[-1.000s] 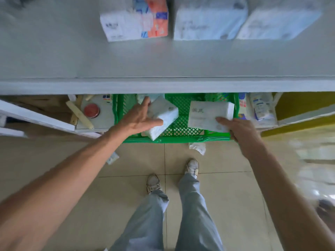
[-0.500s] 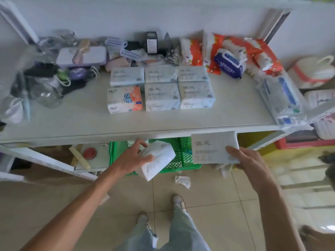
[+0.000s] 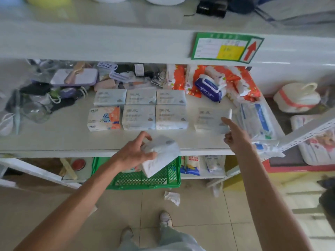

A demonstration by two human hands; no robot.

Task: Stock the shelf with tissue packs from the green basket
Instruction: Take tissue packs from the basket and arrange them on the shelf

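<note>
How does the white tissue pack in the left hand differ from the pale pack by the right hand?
The white tissue pack in the left hand is tilted, gripped and off the shelf, in front of its edge; the pale grey-blue printed pack lies flat on the white shelf. The right hand seems open beside it; contact is unclear. Both are rectangular soft packs.

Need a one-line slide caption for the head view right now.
Right hand sets a tissue pack on the shelf; left hand holds another pack above the green basket.
</note>
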